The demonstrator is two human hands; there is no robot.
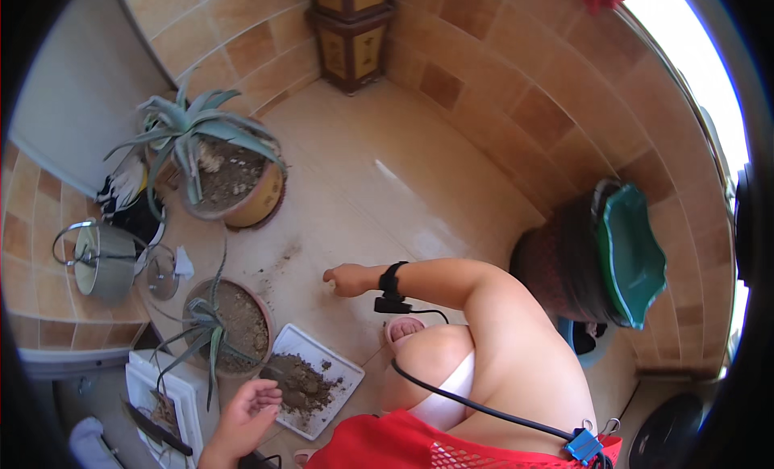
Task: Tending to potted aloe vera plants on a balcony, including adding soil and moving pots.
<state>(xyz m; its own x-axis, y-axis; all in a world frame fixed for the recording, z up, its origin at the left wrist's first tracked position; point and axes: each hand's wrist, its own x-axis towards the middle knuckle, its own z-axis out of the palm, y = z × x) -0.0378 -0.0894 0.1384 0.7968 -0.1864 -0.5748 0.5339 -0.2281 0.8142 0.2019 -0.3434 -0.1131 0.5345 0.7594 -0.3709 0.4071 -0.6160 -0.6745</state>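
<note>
My left hand (pixel 248 414) is beside a white tray (pixel 347 367), palm turned inward and fingers loosely curled, with no object visible in it. The tray carries a heap of dark soil (pixel 305 384). Behind it, a round pot (pixel 266 315) of soil holds a small spiky aloe-like plant (pixel 208 321), one leaf reaching over the tray. Above the floor tiles, my right hand (pixel 347 280) is stretched out with its fingers drawn together; nothing shows between them. A black strap with a small device (pixel 392 293) is around that wrist. Loose soil crumbs (pixel 266 281) are scattered nearby.
A large agave-like plant (pixel 193 124) grows in a yellow pot (pixel 257 200). At left stand a lidded metal pot (pixel 109 260) and a white foam box (pixel 196 402). A green basin (pixel 632 257) rests on a dark container (pixel 550 269) at right. A cable (pixel 484 402) crosses my leg.
</note>
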